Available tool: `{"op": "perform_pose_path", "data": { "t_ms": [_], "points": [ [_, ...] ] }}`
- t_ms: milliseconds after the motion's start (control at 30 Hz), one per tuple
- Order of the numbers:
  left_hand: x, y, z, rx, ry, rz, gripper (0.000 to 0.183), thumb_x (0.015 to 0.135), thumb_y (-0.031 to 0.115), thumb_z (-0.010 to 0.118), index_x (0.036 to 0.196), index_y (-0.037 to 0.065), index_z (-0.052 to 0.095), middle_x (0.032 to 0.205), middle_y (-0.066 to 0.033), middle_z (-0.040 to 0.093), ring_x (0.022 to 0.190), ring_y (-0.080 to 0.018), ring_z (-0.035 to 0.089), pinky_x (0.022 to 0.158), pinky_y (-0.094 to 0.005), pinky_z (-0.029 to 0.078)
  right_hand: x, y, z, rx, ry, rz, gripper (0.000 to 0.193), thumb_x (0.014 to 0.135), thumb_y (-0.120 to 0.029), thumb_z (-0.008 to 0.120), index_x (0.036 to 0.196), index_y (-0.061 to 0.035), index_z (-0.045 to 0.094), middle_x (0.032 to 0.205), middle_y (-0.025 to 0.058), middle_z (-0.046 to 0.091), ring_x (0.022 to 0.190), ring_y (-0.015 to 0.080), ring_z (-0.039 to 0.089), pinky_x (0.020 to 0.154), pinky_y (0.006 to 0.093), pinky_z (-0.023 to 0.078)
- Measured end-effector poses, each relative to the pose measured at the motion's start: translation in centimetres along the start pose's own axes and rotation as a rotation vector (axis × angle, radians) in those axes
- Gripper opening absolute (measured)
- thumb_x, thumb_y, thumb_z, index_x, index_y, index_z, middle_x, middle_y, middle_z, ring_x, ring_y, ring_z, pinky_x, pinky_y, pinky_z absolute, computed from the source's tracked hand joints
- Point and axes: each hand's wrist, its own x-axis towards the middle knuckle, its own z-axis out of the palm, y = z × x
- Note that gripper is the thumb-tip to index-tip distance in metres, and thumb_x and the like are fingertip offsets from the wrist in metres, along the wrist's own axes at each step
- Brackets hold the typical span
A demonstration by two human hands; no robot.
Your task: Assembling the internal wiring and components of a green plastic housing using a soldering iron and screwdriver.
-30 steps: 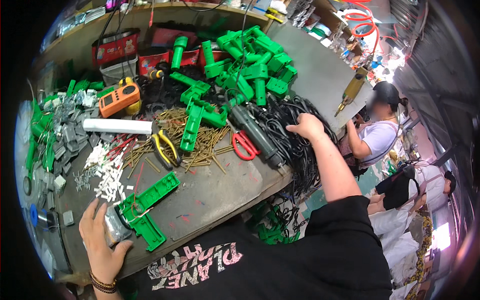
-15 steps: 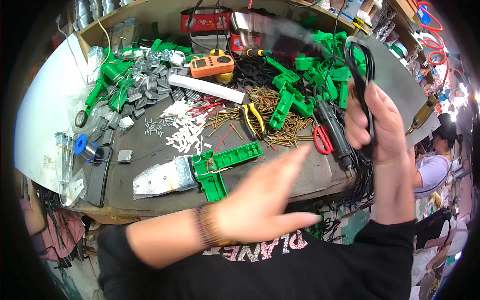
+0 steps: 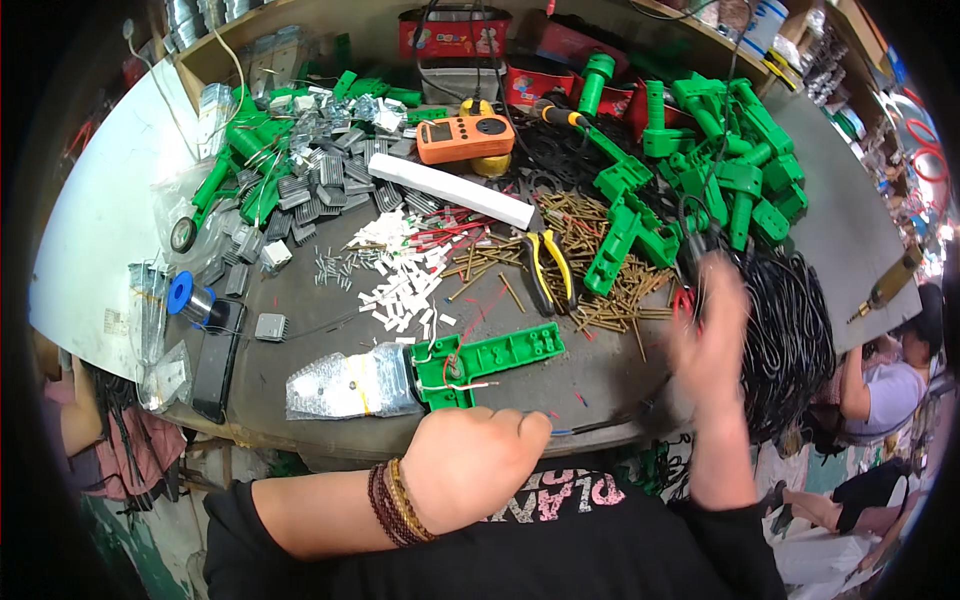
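Observation:
My left hand (image 3: 480,452) is closed low at the bench's front edge, thumb and finger pinched together. A thin black cable (image 3: 610,424) runs rightward from its fingertips. Just beyond lies a green plastic housing half (image 3: 505,352) with thin red and white wires in it, joined to a flat piece in clear bubble wrap (image 3: 350,384). Motion smears my right hand (image 3: 710,335), so its grip is unclear. It is over the red-handled tool and by a dark cylindrical tool (image 3: 690,240), left of a big bundle of black cables (image 3: 785,345).
Yellow-black pliers (image 3: 550,268), brass-coloured screws (image 3: 625,300), white connectors (image 3: 405,290) and a white bar (image 3: 450,190) cover the middle. Behind are an orange meter (image 3: 465,138) and green housings (image 3: 740,170). A solder spool (image 3: 195,300) and a phone (image 3: 218,360) lie left. Another person (image 3: 885,370) sits right.
My right hand has come down from holding up a looped black cable. My left hand has gone from open to pinched shut, and the cable now stretches along the bench's front edge.

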Motion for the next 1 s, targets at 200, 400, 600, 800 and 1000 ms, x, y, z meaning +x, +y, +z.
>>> {"op": "perform_pose_path", "data": {
  "t_ms": [200,400,600,800,1000],
  "points": [
    [-0.2,0.0,-2.0,0.250,0.055,0.034,0.013,0.075,0.019,0.064,0.072,0.015,0.052,0.065,0.0009,0.052,0.057,-0.0136,0.059,0.049,-0.0308,0.047,-2.3,-7.0,-0.1,0.597,-0.801,-0.240,0.022,0.087,-0.029,0.073,0.091,-0.0092,0.066,0.076,0.0087,0.063,0.075,0.0300,0.067,0.062,0.0404,0.053],
    [5.0,-5.0,-6.4,-0.020,0.059,-0.023,0.015,0.090,0.025,0.064,0.089,0.010,0.066,0.075,-0.0083,0.063,0.069,-0.0302,0.065,0.061,-0.0402,0.051,-3.8,-5.7,3.5,1.292,-1.063,0.661,0.017,0.089,-0.012,0.077,0.087,-0.0007,0.065,0.076,0.0049,0.071,0.070,0.0068,0.067,0.061,0.0233,0.051],
    [15.4,-16.0,0.7,0.216,0.115,-0.094,0.021,0.088,0.027,0.065,0.091,0.009,0.075,0.087,-0.0130,0.070,0.081,-0.0345,0.067,0.075,-0.0452,0.054,-4.7,-5.3,4.4,1.349,-0.916,0.493,0.022,0.089,-0.012,0.076,0.083,-0.0030,0.058,0.075,0.0046,0.071,0.071,0.0090,0.070,0.057,0.0233,0.052],
    [18.9,-15.0,1.6,0.351,-0.190,-0.226,0.018,0.086,0.022,0.064,0.085,0.007,0.074,0.083,-0.0168,0.070,0.084,-0.0351,0.069,0.076,-0.0466,0.056,-4.6,-5.1,4.3,1.476,-0.918,0.574,0.021,0.092,-0.012,0.073,0.090,-0.0038,0.054,0.078,0.0034,0.068,0.071,0.0082,0.069,0.058,0.0223,0.052],
    [16.4,-15.5,-0.1,0.392,-0.097,-0.042,0.014,0.085,0.011,0.059,0.087,-0.001,0.065,0.086,-0.0198,0.069,0.084,-0.0382,0.068,0.076,-0.0483,0.055,-3.6,-5.1,3.6,1.497,-1.032,0.610,0.021,0.094,-0.012,0.071,0.095,-0.0043,0.051,0.079,0.0017,0.064,0.067,0.0071,0.064,0.059,0.0227,0.052]
  ]
}}
